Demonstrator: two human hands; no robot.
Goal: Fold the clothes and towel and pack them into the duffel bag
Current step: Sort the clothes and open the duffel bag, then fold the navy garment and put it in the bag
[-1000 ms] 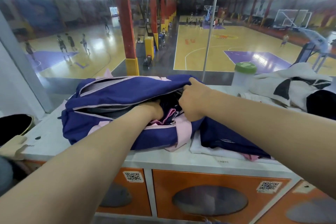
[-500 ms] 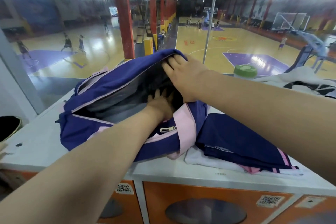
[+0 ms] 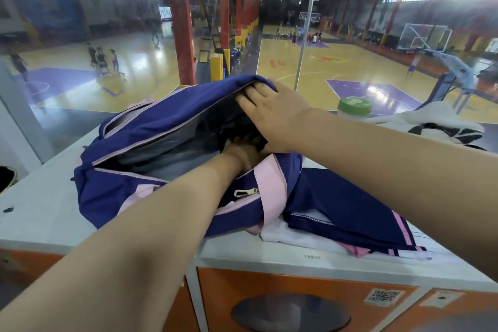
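Duffel bag (image 3: 151, 143): navy with pink trim and pink strap, lying on the white table (image 3: 40, 213), main opening unzipped and gaping, grey lining visible inside. Metal zipper pull (image 3: 246, 192) hanging on the near side panel.

Right hand (image 3: 272, 113): at the upper flap of the bag's opening, fingers (image 3: 252, 94) hooked over the flap's edge with tips inside and thumb below, lifting the flap.

Left hand (image 3: 244, 151): reaching through the opening, fingers buried among dark contents; curl and grip not discernible in the shadow.

Navy garment (image 3: 347, 213): folded, with pink side stripe, just right of the bag, partly under its end, lying on top of a white folded item (image 3: 293, 241). Apart from both hands.

White-and-black cloth (image 3: 442, 127): piled at the far right of the table, well apart from the fingers.

Bottle (image 3: 354, 108): green lid, clear body, standing behind the right forearm near the glass wall.

Orange locker doors (image 3: 296, 302): below the table top, with round dark windows and a QR sticker (image 3: 384, 296).

Basketball courts with players beyond the glass.
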